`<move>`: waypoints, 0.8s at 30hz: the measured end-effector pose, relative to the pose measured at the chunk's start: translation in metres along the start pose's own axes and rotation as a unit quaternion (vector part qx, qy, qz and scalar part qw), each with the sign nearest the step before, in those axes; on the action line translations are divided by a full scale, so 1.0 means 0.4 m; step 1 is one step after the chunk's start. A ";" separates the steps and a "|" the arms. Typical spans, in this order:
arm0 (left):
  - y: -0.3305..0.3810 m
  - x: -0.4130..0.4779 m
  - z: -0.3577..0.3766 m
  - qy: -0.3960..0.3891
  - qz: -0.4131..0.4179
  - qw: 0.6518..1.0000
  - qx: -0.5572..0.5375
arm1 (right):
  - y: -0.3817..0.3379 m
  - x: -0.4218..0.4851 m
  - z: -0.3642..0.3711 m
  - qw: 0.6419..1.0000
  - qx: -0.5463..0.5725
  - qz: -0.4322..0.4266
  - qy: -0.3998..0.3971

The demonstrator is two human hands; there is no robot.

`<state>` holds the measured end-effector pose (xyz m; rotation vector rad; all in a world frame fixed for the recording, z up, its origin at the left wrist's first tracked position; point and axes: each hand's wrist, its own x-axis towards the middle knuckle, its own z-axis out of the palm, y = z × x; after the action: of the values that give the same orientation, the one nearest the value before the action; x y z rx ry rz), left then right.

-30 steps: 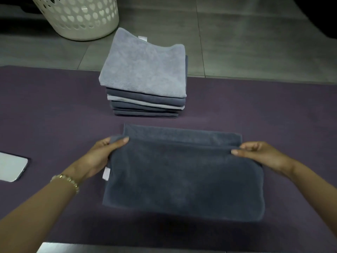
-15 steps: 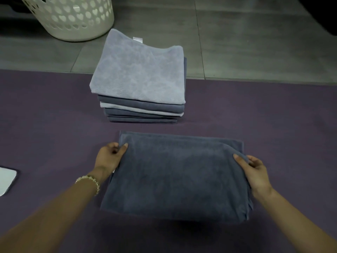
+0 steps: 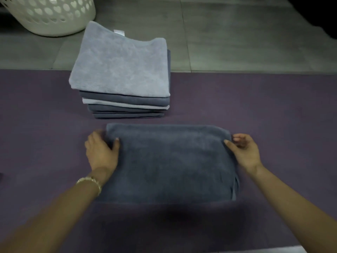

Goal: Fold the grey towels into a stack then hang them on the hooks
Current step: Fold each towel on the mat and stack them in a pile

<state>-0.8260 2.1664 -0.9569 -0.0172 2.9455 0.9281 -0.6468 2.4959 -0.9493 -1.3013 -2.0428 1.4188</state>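
Two edges of the dark grey towel (image 3: 173, 161) are held: my left hand (image 3: 102, 152) grips the left one, thumb on top; my right hand (image 3: 244, 150) pinches the right, near the far corner. It lies folded on the worktop (image 3: 273, 106), just before the stack (image 3: 124, 70). I'd fold side over side squarely, matching corners before smoothing flat.

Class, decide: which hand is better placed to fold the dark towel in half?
Probably right: the right hand pinches a corner of the dark towel, ready to lift; the left hand is blurred.
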 end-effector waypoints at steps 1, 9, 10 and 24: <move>0.013 -0.044 0.012 -0.004 0.087 0.996 0.008 | -0.001 -0.030 -0.023 1.000 -0.017 -0.018 -0.004; -0.008 -0.316 0.179 -0.215 0.327 0.901 0.185 | 0.141 -0.259 -0.159 0.983 -0.112 0.004 -0.145; -0.010 -0.315 0.181 -0.213 0.323 0.901 0.197 | 0.158 -0.269 -0.153 0.983 -0.130 0.008 -0.127; 0.015 -0.318 0.178 -0.231 0.281 0.902 0.231 | 0.118 -0.294 -0.152 0.863 0.416 0.258 -0.127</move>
<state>-0.6957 2.2115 -1.0047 0.9671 2.6406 0.1688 -0.5195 2.4374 -0.9375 -1.3095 -0.9248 2.4326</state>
